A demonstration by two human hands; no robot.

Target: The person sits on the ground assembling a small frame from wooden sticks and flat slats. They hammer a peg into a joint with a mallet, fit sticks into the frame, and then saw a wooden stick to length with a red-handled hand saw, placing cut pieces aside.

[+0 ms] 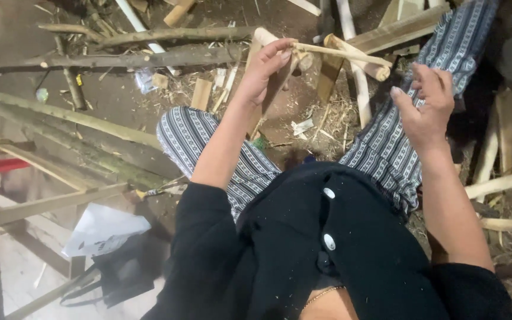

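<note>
Left grip (266,66) pinches thin stick (342,54) near its end; right grip (425,106) half-curled, released, just beside wood pieces (357,62). Stripping step seems underway; next needs right-hand hold.

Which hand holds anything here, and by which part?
Left hand pinches a thin wooden strip at its near end. Right hand is open, holding nothing.
</note>
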